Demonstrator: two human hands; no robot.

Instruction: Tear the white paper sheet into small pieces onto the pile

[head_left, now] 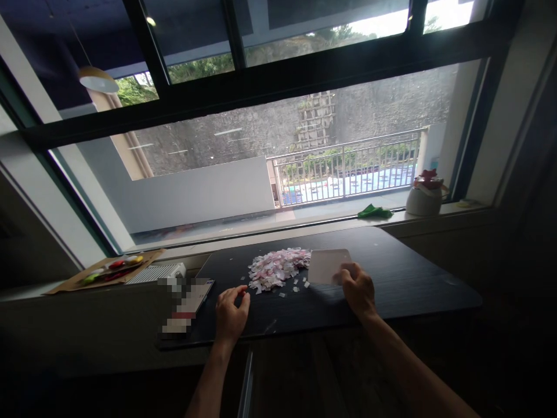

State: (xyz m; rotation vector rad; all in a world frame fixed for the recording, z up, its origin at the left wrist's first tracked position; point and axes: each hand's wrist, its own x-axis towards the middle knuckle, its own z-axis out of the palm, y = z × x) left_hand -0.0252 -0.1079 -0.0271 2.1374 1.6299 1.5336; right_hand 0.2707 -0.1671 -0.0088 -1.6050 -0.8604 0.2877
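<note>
A heap of small pale pink and white paper-like pieces [278, 268] lies on the dark tabletop [400, 273]. At its right edge, my right hand [357, 287] grips a pale, flat, rounded-corner scraper [327, 266] by its lower right corner. The scraper is tilted up, its left edge close to the heap; whether it touches is unclear. Several loose pieces lie just below and left of it. My left hand [232, 313] is at the table's near edge, left of the heap, fingers loosely curved, a small gap between thumb and forefinger, nothing visible in it.
A partly blurred-out box-like item [198, 296] lies at the table's left end. Along the sill are a white slatted object [159, 273], brown paper [69, 278] with colourful items, a green cloth [375, 212] and a light pot [423, 198]. A large window stands behind.
</note>
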